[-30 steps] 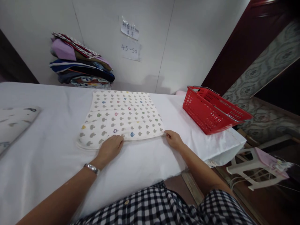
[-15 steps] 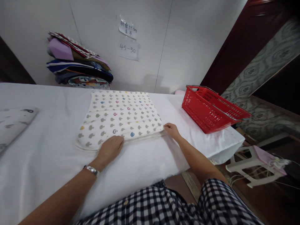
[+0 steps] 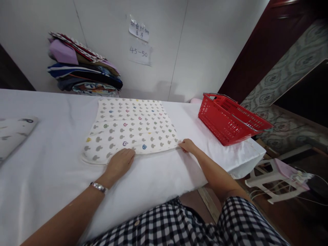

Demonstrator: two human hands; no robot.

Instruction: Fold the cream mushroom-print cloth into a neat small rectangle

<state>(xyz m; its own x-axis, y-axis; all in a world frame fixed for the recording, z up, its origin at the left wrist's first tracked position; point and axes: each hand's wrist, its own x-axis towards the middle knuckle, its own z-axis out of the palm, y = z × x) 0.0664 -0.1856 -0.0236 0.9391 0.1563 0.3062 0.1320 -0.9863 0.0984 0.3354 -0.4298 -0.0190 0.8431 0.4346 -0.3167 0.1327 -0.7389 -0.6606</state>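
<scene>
While both hands work its near edge, a mushroom-print cloth [image 3: 132,128] lies folded flat at the middle of a white-covered table [image 3: 48,164].

Left of the cloth sits the corner of another printed piece [image 3: 12,133]; behind it, against the wall, a stack of folded fabrics [image 3: 83,77]. The left hand [image 3: 119,163], palm down and fingers extended, stays pressed on the cloth's near edge. The right hand [image 3: 187,146], half a second ago raised slightly at the cloth's near right corner, now pinches that corner down against the table, so the layers look squared. Right of the cloth stands a red basket [image 3: 230,119].
</scene>
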